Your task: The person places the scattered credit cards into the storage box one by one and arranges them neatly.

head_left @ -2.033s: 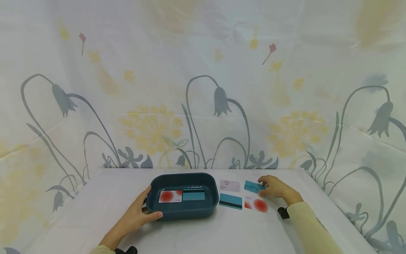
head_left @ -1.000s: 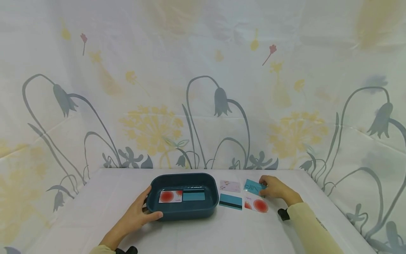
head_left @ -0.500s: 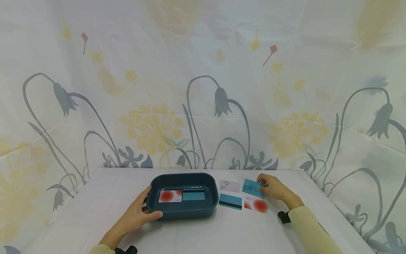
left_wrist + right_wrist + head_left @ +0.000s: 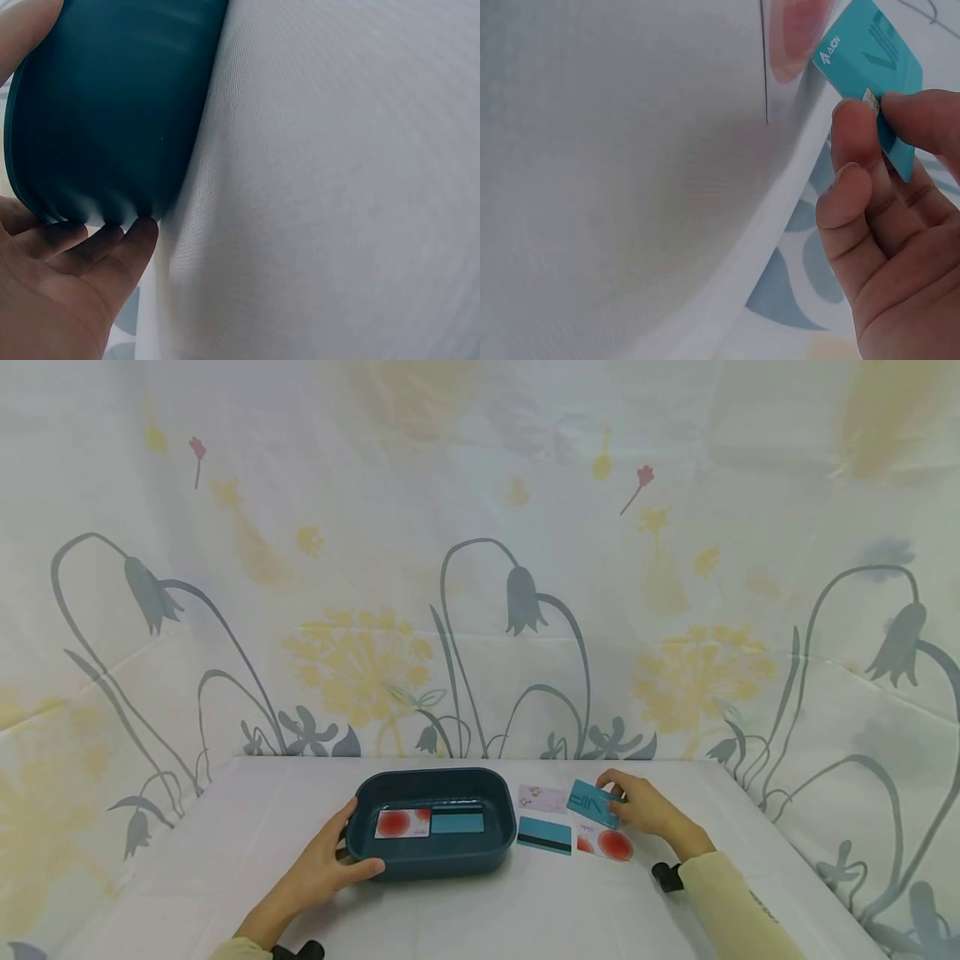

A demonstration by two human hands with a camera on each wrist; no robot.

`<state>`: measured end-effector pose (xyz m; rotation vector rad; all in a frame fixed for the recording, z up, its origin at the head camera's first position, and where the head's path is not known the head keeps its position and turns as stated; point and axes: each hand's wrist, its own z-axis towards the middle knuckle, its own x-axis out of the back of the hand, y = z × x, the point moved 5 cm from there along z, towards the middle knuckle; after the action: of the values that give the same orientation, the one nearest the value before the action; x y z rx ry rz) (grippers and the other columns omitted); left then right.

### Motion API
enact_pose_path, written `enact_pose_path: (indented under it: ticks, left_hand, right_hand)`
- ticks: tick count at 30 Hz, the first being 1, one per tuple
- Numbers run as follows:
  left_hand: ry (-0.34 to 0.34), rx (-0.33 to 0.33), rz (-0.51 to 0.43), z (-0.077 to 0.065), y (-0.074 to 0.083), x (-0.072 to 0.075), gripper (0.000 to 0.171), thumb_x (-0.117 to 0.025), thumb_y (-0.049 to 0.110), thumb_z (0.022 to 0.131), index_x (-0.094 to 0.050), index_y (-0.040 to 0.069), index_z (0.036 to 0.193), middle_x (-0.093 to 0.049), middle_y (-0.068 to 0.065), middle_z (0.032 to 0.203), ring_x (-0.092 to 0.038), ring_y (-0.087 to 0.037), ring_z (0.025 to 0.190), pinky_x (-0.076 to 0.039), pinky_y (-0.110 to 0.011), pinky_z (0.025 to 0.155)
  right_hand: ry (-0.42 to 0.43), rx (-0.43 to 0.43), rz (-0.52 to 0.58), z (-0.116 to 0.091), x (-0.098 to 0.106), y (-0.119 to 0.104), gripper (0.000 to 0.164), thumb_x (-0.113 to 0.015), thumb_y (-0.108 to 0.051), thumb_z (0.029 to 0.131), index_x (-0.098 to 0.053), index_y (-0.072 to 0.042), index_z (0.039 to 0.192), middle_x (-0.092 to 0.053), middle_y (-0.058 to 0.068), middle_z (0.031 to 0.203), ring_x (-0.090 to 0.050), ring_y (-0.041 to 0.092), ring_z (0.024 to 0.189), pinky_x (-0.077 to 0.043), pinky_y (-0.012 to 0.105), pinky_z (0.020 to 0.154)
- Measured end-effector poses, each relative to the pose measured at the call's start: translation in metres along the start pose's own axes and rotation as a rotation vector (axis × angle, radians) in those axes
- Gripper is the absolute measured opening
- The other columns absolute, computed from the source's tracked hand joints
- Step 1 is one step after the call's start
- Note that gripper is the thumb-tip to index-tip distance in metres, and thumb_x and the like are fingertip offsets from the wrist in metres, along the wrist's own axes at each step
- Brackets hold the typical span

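In the head view my left hand [image 4: 324,852] holds the left end of a dark teal plastic tray [image 4: 442,865], thumb on its front wall. The left wrist view shows several fingertips [image 4: 144,226] against the tray's end wall [image 4: 112,112]. My right hand [image 4: 647,808] pinches a teal VIP card [image 4: 588,803] by its right end. Close up in the right wrist view, thumb and forefinger grip that card [image 4: 877,49] near its gold chip, and it is tilted up from the table. Below it lies a white card with red circles [image 4: 609,842].
Inside the tray lie a red-and-white card [image 4: 402,823] and a blue card with a dark stripe [image 4: 459,822], side by side. On the white table [image 4: 480,918], right of the tray, are a pale pink card [image 4: 543,798] and a blue striped card [image 4: 545,835]. A floral curtain hangs behind.
The right hand has taken the teal card from its place on the table, lifting it and shifting it a little left. The left hand and tray have stayed put.
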<state>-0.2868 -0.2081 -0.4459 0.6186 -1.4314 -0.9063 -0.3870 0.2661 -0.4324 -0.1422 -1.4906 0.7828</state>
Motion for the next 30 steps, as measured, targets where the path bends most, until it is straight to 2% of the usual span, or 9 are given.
enact_pose_path:
  ticks: [7, 10, 15, 30]
  left_hand:
    - [-0.004, -0.013, -0.026, 0.0, 0.0, 0.0, 0.104, -0.079, 0.035, 0.077, -0.014, 0.002, 0.152, -0.02, -0.025, 0.154, -0.033, -0.043, 0.134, -0.045, -0.042, 0.098]
    - [-0.007, -0.029, -0.032, 0.0, 0.0, 0.0, 0.104, -0.079, 0.034, 0.078, -0.014, 0.001, 0.152, -0.02, -0.026, 0.153, -0.032, -0.044, 0.134, -0.046, -0.041, 0.098]
    - [-0.009, -0.02, -0.052, 0.0, 0.0, 0.0, 0.105, -0.08, 0.034, 0.077, -0.014, 0.003, 0.152, -0.019, -0.024, 0.154, -0.031, -0.042, 0.136, -0.045, -0.041, 0.099]
    - [-0.01, -0.014, -0.023, -0.002, 0.003, 0.001, 0.104, -0.079, 0.035, 0.078, -0.014, 0.002, 0.152, -0.019, -0.025, 0.154, -0.032, -0.042, 0.135, -0.044, -0.042, 0.1]
  right_hand:
    - [0.001, 0.057, 0.004, -0.002, -0.002, -0.006, 0.03, -0.059, 0.004, 0.087, -0.053, -0.006, 0.116, -0.056, 0.005, 0.084, -0.053, 0.013, 0.064, -0.051, 0.024, 0.055]
    - [0.0, 0.047, 0.012, -0.002, -0.002, -0.008, 0.033, -0.059, 0.004, 0.088, -0.053, -0.007, 0.118, -0.056, 0.006, 0.085, -0.054, 0.014, 0.062, -0.05, 0.024, 0.056]
    - [-0.003, 0.043, 0.021, 0.0, 0.0, -0.011, 0.035, -0.057, 0.004, 0.089, -0.051, -0.008, 0.121, -0.056, 0.006, 0.086, -0.056, 0.016, 0.059, -0.05, 0.025, 0.056]
    - [-0.007, 0.094, 0.04, 0.007, 0.002, -0.038, 0.036, -0.055, 0.001, 0.09, -0.051, -0.01, 0.124, -0.055, 0.005, 0.087, -0.058, 0.018, 0.06, -0.05, 0.026, 0.059]
